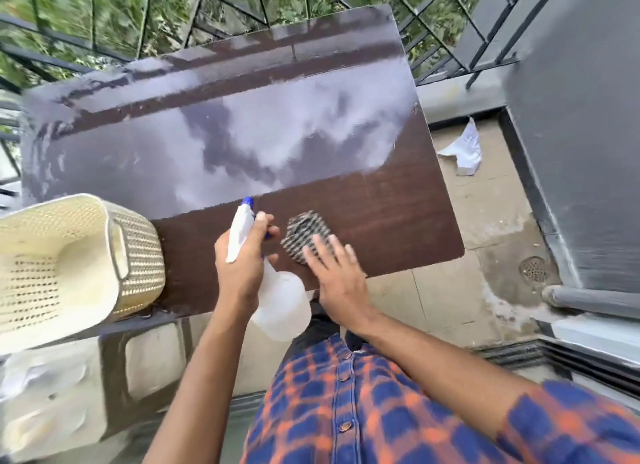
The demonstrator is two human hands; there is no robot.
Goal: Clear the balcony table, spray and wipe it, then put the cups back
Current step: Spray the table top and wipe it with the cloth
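We've got L hand [237, 266] clenched round spray bottle [280, 304] neck, nozzle fwd. R hand [337, 273] just beside, fingers straight, tips on striped cloth [304, 235] on table [381, 221]. Cream basket [69, 262] left of L hand, at table edge.

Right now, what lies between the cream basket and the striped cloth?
In the head view, the left hand gripping the spray bottle hangs there, over bare brown tabletop.

1 table [381, 214], 1 spray bottle [282, 304], 1 cloth [303, 233], 1 basket [138, 252], 2 hands [242, 259] [337, 271], 1 floor drain [535, 269]
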